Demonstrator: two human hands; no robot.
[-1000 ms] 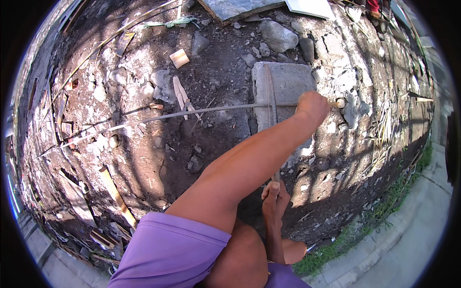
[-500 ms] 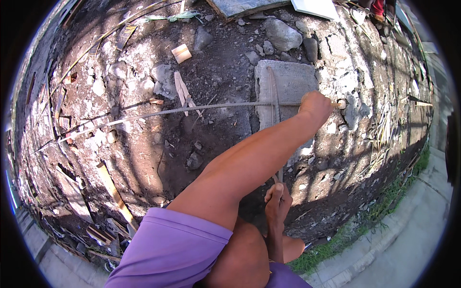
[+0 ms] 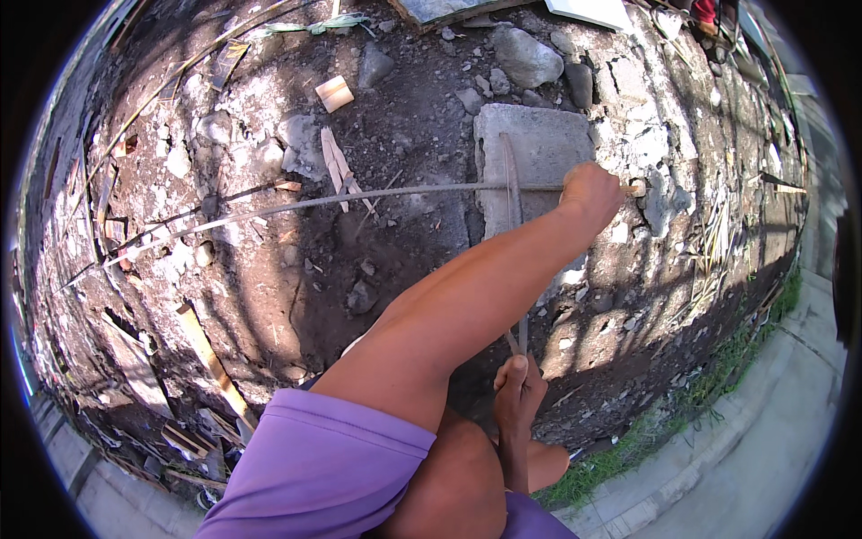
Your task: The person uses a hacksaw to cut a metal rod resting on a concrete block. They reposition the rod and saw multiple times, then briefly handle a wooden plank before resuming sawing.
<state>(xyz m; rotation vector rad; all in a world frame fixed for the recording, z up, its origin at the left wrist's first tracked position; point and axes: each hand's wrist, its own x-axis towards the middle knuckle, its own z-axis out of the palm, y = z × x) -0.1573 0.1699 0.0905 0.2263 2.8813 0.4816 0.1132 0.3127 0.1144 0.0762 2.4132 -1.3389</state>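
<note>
My left hand [image 3: 588,193] is closed around a long ribbed steel bar [image 3: 395,190], which lies across a concrete block [image 3: 543,144]. My left forearm stretches from lower left over the middle of the view. Below it, my right hand [image 3: 517,388] grips a hacksaw [image 3: 514,202] by its near end. The saw lies crosswise over the bar on the block, left of my left hand. Part of the saw is hidden under my forearm, so I cannot see exactly where the blade meets the bar.
Dirt ground [image 3: 359,251] holds rocks [image 3: 525,67], wood scraps [image 3: 215,364] and a small pale wooden block [image 3: 334,94]. Flat boards [image 3: 588,13] lie at the top. A person's red-clad leg [image 3: 703,13] shows top right. A concrete kerb [image 3: 763,404] curves along the right.
My right hand and the hacksaw have shifted slightly toward me. My left hand stays closed on the bar. The surroundings sit a little higher in the view.
</note>
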